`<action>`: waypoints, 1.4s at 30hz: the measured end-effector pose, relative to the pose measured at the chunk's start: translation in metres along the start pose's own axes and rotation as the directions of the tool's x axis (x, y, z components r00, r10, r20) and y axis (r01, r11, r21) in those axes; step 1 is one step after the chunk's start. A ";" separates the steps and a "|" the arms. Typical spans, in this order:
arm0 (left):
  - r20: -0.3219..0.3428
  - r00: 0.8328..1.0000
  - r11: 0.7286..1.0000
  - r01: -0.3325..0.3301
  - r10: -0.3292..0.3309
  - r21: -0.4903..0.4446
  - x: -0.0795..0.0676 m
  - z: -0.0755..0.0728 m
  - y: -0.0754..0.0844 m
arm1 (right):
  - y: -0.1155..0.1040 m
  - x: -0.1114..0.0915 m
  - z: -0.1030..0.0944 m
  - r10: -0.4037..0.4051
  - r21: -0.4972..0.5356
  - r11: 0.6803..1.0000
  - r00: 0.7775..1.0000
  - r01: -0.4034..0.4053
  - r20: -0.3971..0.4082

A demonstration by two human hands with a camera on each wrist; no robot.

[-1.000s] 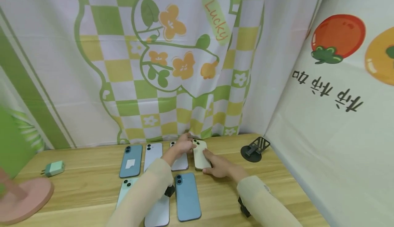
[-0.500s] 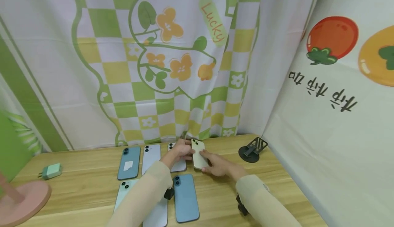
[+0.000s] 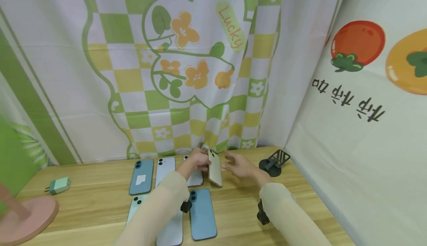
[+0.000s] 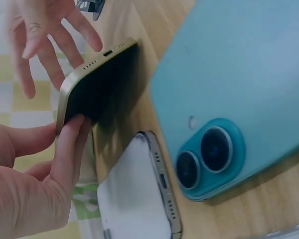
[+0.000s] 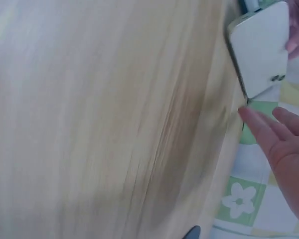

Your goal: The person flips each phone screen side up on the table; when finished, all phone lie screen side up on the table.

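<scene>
A pale yellow smartphone point(image 3: 214, 169) is tilted up on edge at the back of the table. My left hand point(image 3: 199, 159) pinches it by its left side; in the left wrist view the thumb and fingers point(image 4: 70, 149) grip the edge, and the dark screen faces that camera. To the phone's right, my right hand point(image 3: 241, 165) is spread and apart from it. The right wrist view has the same phone's pale back point(image 5: 261, 50), with the right hand point(image 5: 284, 144) below it. Beside the left hand lies a lavender phone point(image 3: 195, 178), partly hidden.
Several phones lie face down, among them a blue one point(image 3: 203, 214) in front and a blue one with a white sticker point(image 3: 141, 177) at left. A black folding stand point(image 3: 274, 162) is at right, a green charger plug point(image 3: 59, 185) at left near a pink base point(image 3: 30, 216).
The right hand has let go of the yellow phone and moved slightly away to the right, fingers spreading. The phone has tilted further onto its side in the left hand.
</scene>
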State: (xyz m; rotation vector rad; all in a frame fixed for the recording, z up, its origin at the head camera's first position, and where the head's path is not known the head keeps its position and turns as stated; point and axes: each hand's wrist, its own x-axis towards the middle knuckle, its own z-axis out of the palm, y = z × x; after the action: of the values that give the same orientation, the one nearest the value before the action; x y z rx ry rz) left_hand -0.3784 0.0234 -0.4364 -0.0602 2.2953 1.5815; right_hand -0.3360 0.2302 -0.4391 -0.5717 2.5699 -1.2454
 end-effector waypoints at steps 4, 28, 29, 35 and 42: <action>-0.065 0.998 0.998 0.001 0.003 0.060 -0.004 0.001 0.004 | 0.001 0.001 -0.002 0.059 0.261 0.963 0.998 -0.066 0.035; 0.037 0.997 0.984 -0.061 0.068 -0.169 -0.009 0.027 0.012 | -0.001 0.004 0.005 0.240 0.656 0.730 0.971 -0.192 0.017; 0.054 0.996 0.980 -0.057 0.069 -0.191 -0.009 0.027 0.012 | -0.002 0.004 0.003 0.245 0.648 0.736 0.969 -0.195 0.014; 0.081 0.994 0.968 -0.054 0.076 -0.247 -0.009 0.029 0.008 | -0.002 0.010 0.003 0.248 0.570 0.802 0.968 -0.180 -0.043; 0.079 0.991 0.969 -0.084 0.105 -0.232 -0.008 0.032 0.002 | -0.004 0.012 0.003 0.294 0.520 0.827 0.953 -0.216 -0.072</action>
State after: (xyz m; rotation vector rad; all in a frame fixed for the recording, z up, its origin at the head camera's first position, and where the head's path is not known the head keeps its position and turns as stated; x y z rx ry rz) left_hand -0.3634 0.0524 -0.4420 0.0646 2.0662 1.8517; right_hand -0.3444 0.2207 -0.4387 -0.0201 2.1766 -1.8195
